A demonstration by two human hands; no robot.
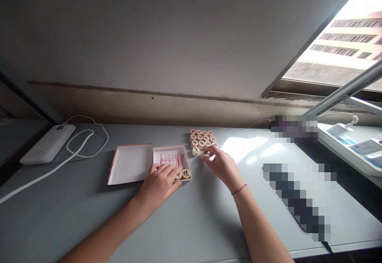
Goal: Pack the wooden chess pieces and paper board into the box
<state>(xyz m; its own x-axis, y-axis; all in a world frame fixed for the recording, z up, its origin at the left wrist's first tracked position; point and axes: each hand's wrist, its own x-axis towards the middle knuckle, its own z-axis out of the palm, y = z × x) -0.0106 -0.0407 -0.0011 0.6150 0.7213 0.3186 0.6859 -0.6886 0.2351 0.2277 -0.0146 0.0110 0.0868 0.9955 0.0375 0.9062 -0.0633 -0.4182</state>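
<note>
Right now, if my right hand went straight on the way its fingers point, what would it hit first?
Your right hand, pinching a round piece, would probably meet the black-marked piece at the near-left corner of the grouped pieces, though depth is unclear.

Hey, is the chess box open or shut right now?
Open: the lid lies flat beside the box, and pieces show inside.

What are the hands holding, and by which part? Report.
The right hand holds a piece by its rim; whether the left hand, at the box, grips anything cannot be told.
</note>
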